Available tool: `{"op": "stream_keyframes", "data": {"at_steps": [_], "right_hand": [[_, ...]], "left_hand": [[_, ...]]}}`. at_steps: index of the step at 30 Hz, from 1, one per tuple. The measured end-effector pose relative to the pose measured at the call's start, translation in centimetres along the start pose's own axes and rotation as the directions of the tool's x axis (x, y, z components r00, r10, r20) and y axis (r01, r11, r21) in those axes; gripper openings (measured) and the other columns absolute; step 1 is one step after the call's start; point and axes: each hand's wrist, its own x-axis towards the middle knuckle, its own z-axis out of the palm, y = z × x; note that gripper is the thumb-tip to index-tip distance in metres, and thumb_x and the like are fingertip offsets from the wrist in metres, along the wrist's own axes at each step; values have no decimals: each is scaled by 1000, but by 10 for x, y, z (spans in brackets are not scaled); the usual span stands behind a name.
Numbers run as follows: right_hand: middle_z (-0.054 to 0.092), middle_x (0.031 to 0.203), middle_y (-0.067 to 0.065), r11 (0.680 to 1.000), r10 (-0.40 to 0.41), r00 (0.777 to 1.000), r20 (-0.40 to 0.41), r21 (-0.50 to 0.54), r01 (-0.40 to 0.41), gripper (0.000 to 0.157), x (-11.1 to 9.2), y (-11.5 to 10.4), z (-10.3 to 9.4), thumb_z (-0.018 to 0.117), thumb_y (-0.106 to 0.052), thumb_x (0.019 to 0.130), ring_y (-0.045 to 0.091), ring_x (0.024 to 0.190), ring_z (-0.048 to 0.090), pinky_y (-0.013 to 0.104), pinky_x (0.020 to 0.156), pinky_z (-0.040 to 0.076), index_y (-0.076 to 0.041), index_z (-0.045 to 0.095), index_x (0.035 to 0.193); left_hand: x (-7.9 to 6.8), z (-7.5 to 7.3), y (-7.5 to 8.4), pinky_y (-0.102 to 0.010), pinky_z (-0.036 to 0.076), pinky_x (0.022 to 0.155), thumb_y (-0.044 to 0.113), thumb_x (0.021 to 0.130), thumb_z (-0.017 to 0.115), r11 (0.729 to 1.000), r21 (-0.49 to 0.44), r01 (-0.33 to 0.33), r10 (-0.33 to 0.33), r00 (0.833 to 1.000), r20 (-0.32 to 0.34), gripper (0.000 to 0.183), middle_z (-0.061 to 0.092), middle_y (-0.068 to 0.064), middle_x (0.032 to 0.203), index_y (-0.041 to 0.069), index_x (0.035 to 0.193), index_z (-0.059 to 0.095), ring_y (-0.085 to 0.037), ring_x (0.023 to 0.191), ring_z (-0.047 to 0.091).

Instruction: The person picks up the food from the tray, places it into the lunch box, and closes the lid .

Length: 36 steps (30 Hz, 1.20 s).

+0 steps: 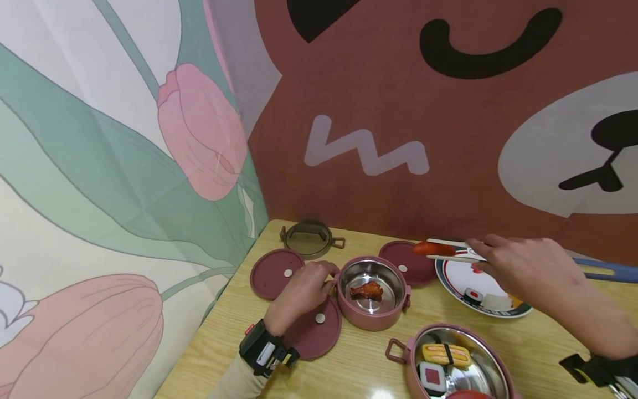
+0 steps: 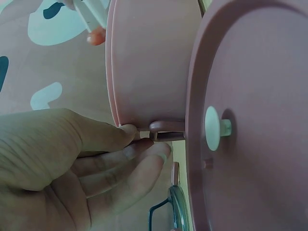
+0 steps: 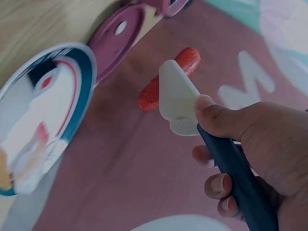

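My right hand point(image 1: 528, 266) grips blue-handled tongs point(image 3: 236, 173) with pale tips. Between those tips is a red-orange sausage point(image 3: 189, 58), held in the air near the plate point(image 1: 454, 284) and a maroon lid. With thumb and fingers, my left hand point(image 2: 91, 163) pinches the side handle of a small pink pot point(image 1: 371, 322). Inside that pot lies a toy chicken drumstick point(image 1: 368, 290). A larger pink pot point(image 1: 410, 366) nearer the front contains a yellow piece with a dark band point(image 1: 446, 354), a sushi piece point(image 1: 432, 378) and part of something red.
Several maroon lids lie around the small pot, one point(image 1: 311, 338) under my left forearm. A glass lid point(image 1: 306, 244) sits at the back left. On the plate are a sushi roll point(image 1: 472, 296) and other pieces. A printed cloth point(image 1: 349, 194) stands behind the table.
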Motion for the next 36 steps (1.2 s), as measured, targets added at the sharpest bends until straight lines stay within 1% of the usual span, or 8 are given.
{"op": "stream_keyframes", "data": {"at_steps": [3, 7, 11, 15, 18, 22, 30, 36], "right_hand": [[70, 87, 4, 999, -44, 999, -17, 1, 44, 49, 3, -13, -10, 85, -37, 80, 8, 46, 33, 27, 40, 30, -14, 77, 123], [72, 89, 2, 996, -92, 996, -13, -2, 92, 52, 5, -29, -23, 87, -35, 78, 9, 53, 53, 25, 41, 34, -15, 76, 125], [74, 97, 3, 995, -99, 994, 46, 20, 99, 55, 10, -44, -31, 85, -39, 79, 15, 67, 67, 26, 44, 45, -17, 75, 127], [69, 91, -1, 994, -97, 993, 68, 54, 94, 52, 15, -57, -32, 81, -47, 82, 12, 64, 61, 27, 45, 46, -19, 76, 125], [62, 83, -5, 992, -107, 991, 83, 70, 102, 47, 19, -65, -31, 80, -47, 82, 9, 60, 50, 29, 47, 48, -20, 77, 120], [66, 87, -5, 989, -124, 984, 132, 97, 111, 41, 24, -77, -30, 80, -46, 83, 8, 57, 47, 29, 49, 50, -22, 75, 117], [60, 79, -7, 987, -147, 974, 171, 89, 134, 49, 32, -95, -25, 83, -45, 80, 9, 54, 41, 23, 47, 41, -21, 75, 123], [66, 85, -4, 980, -174, 965, 194, 133, 150, 53, 39, -106, -22, 84, -44, 79, 9, 57, 45, 20, 47, 40, -19, 75, 125]], "left_hand": [[0, 0, 0, -26, 54, 74, 12, 97, 68, 1000, -10, 4, -4, 1000, 5, 20, 74, -1, 111, 12, 115, 77, -8, 91, 65], [0, 0, -1, -24, 52, 72, 13, 97, 69, 1000, -27, 0, 0, 1000, 8, 20, 74, -1, 110, 11, 115, 77, -7, 87, 63], [1, 1, -1, -24, 52, 72, 13, 97, 68, 999, -34, -2, 2, 1000, 8, 20, 74, -2, 110, 11, 114, 77, -7, 86, 62], [1, 2, -1, -24, 53, 74, 14, 97, 68, 999, -33, -1, 1, 1000, 11, 20, 75, -2, 110, 10, 115, 77, -7, 88, 63], [1, 1, -1, -25, 53, 74, 13, 97, 68, 999, -32, -3, 4, 1000, 8, 20, 74, -2, 110, 10, 115, 77, -8, 89, 63], [0, 1, -1, -25, 53, 74, 12, 97, 68, 999, -32, 0, 0, 1000, 5, 20, 74, -2, 110, 10, 114, 77, -8, 89, 63], [0, 2, -2, -27, 55, 79, 13, 96, 68, 1000, -12, 2, -2, 1000, 12, 21, 74, -3, 109, 9, 115, 76, -12, 92, 65], [2, 1, -2, -27, 54, 78, 14, 96, 69, 1000, 3, 14, -14, 1000, 21, 19, 74, -2, 107, 10, 113, 77, -11, 91, 64]]}}
